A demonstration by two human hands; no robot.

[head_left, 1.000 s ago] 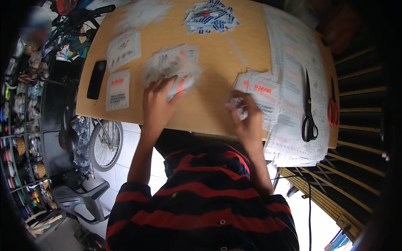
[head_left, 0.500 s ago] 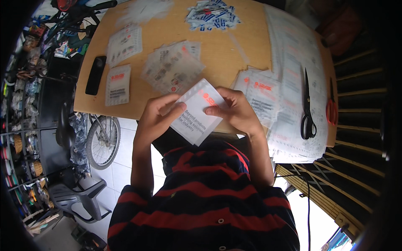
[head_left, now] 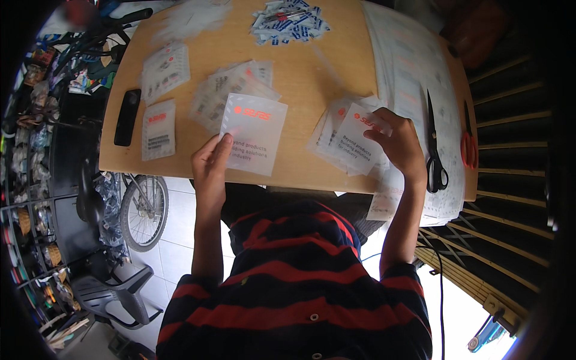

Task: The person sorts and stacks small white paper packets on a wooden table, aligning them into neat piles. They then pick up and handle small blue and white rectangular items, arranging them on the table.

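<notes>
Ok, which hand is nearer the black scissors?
Right. The right hand rests on a packet stack just left of the black scissors; the left hand holds a white packet across the table.

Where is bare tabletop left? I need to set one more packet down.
Bare wood lies between the blue-white pile and the right-hand packet stack, and along the near edge right of the left hand. The left side and the paper sheets with scissors are crowded.

- Your left hand (head_left: 211, 165) reaches forward, thumb and fingers pinched closed, forearm straight.
- Your right hand (head_left: 397, 146) curls in a grip, wrist bent inward.
</notes>
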